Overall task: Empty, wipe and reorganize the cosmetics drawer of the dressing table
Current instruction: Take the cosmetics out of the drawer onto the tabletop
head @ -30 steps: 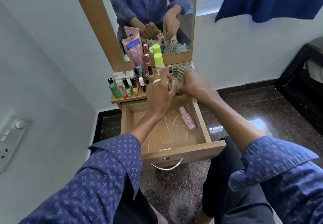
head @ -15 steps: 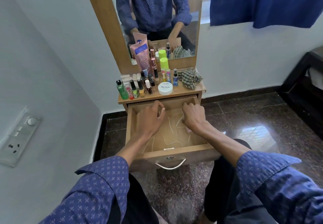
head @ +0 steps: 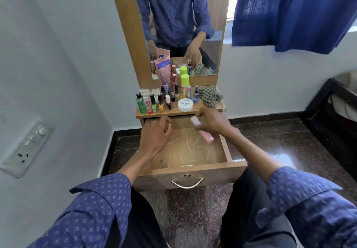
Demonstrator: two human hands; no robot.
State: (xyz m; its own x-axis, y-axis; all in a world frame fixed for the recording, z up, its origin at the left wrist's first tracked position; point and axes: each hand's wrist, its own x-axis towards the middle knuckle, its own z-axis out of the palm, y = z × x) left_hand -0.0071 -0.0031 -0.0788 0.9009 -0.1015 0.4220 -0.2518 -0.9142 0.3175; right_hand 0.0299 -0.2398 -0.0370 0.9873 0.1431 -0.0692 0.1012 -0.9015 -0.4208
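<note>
Pink bottle (head: 205,138) tilted, gripped in right hand (head: 212,122) over open drawer (head: 193,176), left hand (head: 155,134) loosely curled, holding nothing, cosmetics and checked cloth (head: 209,96) crowding far tabletop (head: 222,107).

Open drawer (head: 190,179) takes up the near floor space in front of the dressing table (head: 222,107); top access into it is free, its floor bare apart from white squiggly lines. Right hand (head: 213,123) holding pink bottle (head: 206,136) blocks the far-right corner, left hand (head: 155,136) hangs over the far-left side. Tabletop far-left and centre crowded with nail polish bottles (head: 160,102), white jar (head: 185,104), pink tube (head: 164,70); crumpled checked cloth (head: 209,96) fills the far right. Only a narrow bare strip along the tabletop's near edge.
</note>
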